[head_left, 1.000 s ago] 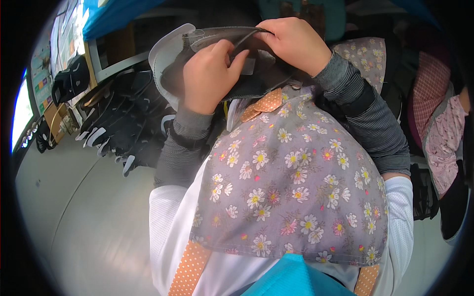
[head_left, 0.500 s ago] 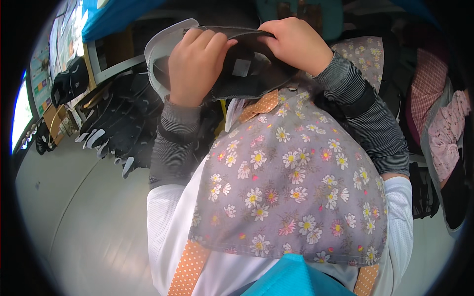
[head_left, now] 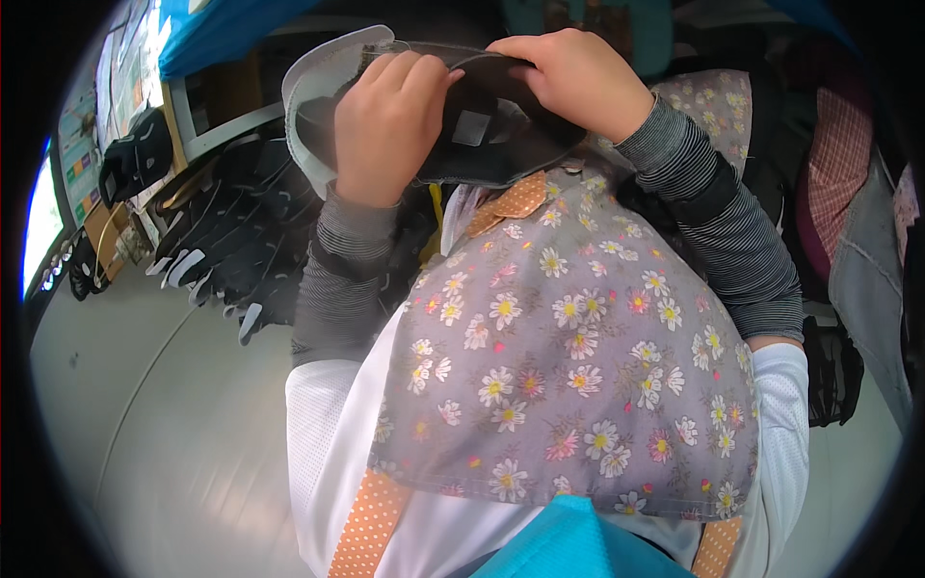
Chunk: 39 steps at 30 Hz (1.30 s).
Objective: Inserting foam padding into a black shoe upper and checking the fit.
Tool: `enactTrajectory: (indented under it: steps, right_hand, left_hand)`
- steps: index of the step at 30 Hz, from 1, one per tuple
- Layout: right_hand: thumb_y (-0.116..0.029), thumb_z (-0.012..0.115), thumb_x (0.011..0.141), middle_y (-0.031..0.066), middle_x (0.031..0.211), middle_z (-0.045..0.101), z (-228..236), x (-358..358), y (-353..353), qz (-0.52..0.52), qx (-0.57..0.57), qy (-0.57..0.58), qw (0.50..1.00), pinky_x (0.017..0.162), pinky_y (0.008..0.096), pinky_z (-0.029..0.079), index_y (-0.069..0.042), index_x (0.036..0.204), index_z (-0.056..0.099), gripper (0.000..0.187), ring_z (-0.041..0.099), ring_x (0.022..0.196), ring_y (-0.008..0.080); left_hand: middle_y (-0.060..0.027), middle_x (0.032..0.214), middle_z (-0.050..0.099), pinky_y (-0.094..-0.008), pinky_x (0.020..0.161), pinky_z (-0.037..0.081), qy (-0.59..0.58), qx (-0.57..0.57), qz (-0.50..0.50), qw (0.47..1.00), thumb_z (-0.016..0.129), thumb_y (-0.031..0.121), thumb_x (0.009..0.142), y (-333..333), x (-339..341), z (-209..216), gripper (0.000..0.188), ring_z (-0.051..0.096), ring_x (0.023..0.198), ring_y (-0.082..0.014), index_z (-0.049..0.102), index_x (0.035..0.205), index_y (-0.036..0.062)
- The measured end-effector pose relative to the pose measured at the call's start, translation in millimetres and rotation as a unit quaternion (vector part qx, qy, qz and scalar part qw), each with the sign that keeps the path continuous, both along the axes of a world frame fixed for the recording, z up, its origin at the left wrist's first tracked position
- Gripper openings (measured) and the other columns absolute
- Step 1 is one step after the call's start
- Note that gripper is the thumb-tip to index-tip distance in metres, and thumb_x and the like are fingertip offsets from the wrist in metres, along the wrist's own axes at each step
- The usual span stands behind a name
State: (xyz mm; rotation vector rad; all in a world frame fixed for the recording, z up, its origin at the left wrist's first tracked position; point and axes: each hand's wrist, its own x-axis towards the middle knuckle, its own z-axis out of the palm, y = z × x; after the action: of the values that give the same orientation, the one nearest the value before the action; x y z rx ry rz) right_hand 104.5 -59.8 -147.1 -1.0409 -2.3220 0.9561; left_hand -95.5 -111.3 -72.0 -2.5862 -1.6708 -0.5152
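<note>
Up at the top of the head view I hold what looks like a shoe upper, black inside with a small pale label and a light grey part curving out on the left. My left hand is closed on its upper edge, thumb and fingers pinching the rim. My right hand grips the same rim farther right, its thumb tucked against the inner side. Between the hands the edge is stretched and the piece stands open toward me. The far side is hidden.
Left of me lies a row of black pieces with pale tips. A black item hangs beyond them. Across from me is a flowered grey cloth. At the right, another person's checked sleeve shows. My flowered apron fills the middle.
My right hand has shifted slightly left along the rim, and the upper has tilted a little. At the right, the pink flowered cloth has moved mostly out of view.
</note>
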Motion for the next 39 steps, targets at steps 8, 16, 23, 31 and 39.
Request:
enactTrajectory:
  steps: [8,16,23,31,39]
  right_hand:
    - [-0.013,0.062,0.085,0.0134,0.089,0.069,-1.7,3.5,-2.1,0.001,-0.014,-0.027,1.000,0.072,0.0382,0.054,-0.013,0.113,0.065,0.028,0.066,0.077,0.0322]
    - [-0.009,0.059,0.086,0.0143,0.093,0.069,-2.5,0.0,0.0,0.002,-0.077,0.025,0.997,0.074,0.0368,0.054,-0.009,0.112,0.064,0.026,0.067,0.082,0.0319]
    - [-0.016,0.062,0.089,0.0134,0.090,0.069,7.8,-1.3,1.8,0.011,-0.032,0.064,0.997,0.071,0.0356,0.054,-0.010,0.113,0.066,0.025,0.067,0.076,0.0308]
    - [-0.017,0.062,0.090,0.0132,0.090,0.069,11.5,-2.0,5.6,0.040,-0.023,0.036,0.998,0.069,0.0349,0.054,-0.012,0.112,0.068,0.024,0.067,0.075,0.0298]
    - [-0.022,0.063,0.088,0.0133,0.081,0.068,31.4,-19.7,8.0,0.046,-0.066,0.057,0.995,0.069,0.0359,0.054,-0.008,0.103,0.068,0.021,0.067,0.075,0.0283]
  left_hand:
    - [-0.0075,0.074,0.064,-0.0297,0.059,0.048,-0.078,-0.188,0.080,0.976,0.077,0.018,0.077,-5.4,-5.7,11.0,0.021,0.061,0.065,-0.0184,0.066,0.084,0.0025]
    - [-0.0054,0.072,0.058,-0.0323,0.058,0.046,0.026,-0.012,-0.010,1.000,0.073,0.014,0.078,-0.2,1.8,5.2,0.012,0.058,0.067,-0.0236,0.063,0.078,0.0066]
    - [-0.0017,0.074,0.056,-0.0319,0.058,0.048,0.021,0.037,-0.019,0.999,0.072,0.014,0.076,6.1,-3.6,-2.2,0.011,0.057,0.069,-0.0207,0.063,0.079,0.0100]
    - [-0.0015,0.075,0.058,-0.0312,0.058,0.047,0.007,0.068,-0.034,0.997,0.074,0.013,0.074,7.8,-6.5,-9.1,0.011,0.057,0.069,-0.0202,0.064,0.079,0.0097]
    - [-0.0025,0.078,0.061,-0.0315,0.059,0.048,-0.020,0.065,-0.031,0.997,0.074,0.013,0.075,5.1,-4.0,-8.6,0.012,0.059,0.070,-0.0218,0.064,0.080,0.0085]
